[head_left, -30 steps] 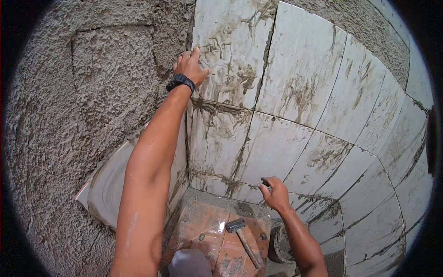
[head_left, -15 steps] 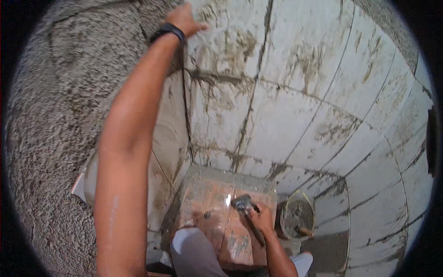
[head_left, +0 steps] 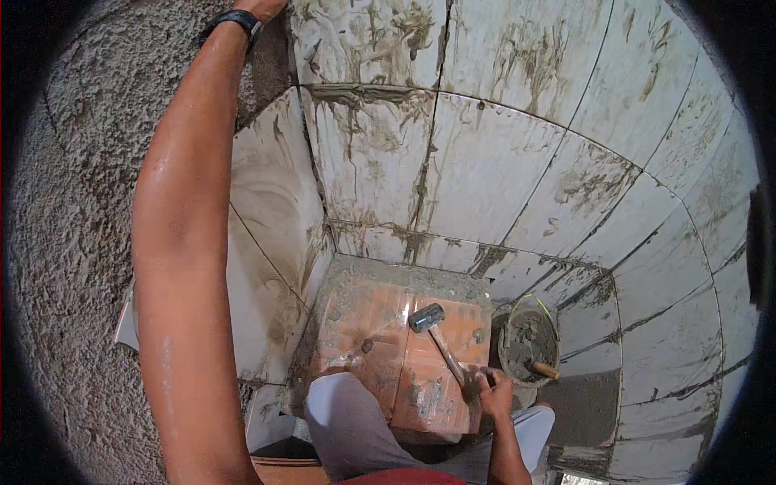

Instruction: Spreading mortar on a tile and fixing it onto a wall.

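My left hand (head_left: 267, 8) reaches up to the top edge of the picture beside the mud-smeared white tiles (head_left: 372, 44); its fingertips are cut off. My right hand (head_left: 495, 390) is low, with curled fingers around something I cannot make out, just right of the hammer's handle end. The hammer (head_left: 443, 350), with a dark head and wooden handle, lies on orange boards (head_left: 356, 315) between my knees and the far wall. A bucket of grey mortar (head_left: 525, 335) stands to the right, a wooden handle sticking out of it.
Rough grey render (head_left: 81, 242) covers the left wall. Tiles (head_left: 259, 234) line the lower left side, and more curve round the right. Mortar (head_left: 404, 267) edges the boards. My knees (head_left: 347, 412) are in the lower middle.
My right hand has moved down from the tiled wall to beside the hammer handle. My left hand has moved up and leftward in the picture as the view tilted down toward the boards.
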### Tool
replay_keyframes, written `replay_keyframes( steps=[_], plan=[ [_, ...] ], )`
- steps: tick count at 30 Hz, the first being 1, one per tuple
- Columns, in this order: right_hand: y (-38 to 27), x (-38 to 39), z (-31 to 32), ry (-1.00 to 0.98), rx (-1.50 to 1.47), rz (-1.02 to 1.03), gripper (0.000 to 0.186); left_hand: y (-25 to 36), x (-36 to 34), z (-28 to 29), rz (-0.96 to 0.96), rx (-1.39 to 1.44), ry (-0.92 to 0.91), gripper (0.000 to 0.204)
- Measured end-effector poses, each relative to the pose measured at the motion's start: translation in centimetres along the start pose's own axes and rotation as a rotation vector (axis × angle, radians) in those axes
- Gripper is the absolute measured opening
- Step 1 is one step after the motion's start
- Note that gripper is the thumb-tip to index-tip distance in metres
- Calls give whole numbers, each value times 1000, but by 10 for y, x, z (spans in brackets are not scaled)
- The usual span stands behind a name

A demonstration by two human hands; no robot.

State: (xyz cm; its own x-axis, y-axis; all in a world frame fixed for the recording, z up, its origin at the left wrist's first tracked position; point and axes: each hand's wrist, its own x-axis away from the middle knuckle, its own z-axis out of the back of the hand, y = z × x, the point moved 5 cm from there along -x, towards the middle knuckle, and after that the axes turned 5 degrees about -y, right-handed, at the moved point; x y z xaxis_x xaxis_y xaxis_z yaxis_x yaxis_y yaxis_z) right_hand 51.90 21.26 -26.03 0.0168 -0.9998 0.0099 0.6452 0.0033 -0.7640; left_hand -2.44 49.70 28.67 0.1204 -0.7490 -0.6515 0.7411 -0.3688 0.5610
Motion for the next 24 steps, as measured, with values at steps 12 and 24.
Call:
replay_keyframes(
  steps=[12, 24],
  plan=[
    [-107, -97, -90, -219, -216, 152, 26, 42, 40, -16, 154, -35, 42, 61],
    [-79, -107, -109, -75, -238, 274, 26, -71, -65, 14, -111, -212, 7, 78]
  ],
)
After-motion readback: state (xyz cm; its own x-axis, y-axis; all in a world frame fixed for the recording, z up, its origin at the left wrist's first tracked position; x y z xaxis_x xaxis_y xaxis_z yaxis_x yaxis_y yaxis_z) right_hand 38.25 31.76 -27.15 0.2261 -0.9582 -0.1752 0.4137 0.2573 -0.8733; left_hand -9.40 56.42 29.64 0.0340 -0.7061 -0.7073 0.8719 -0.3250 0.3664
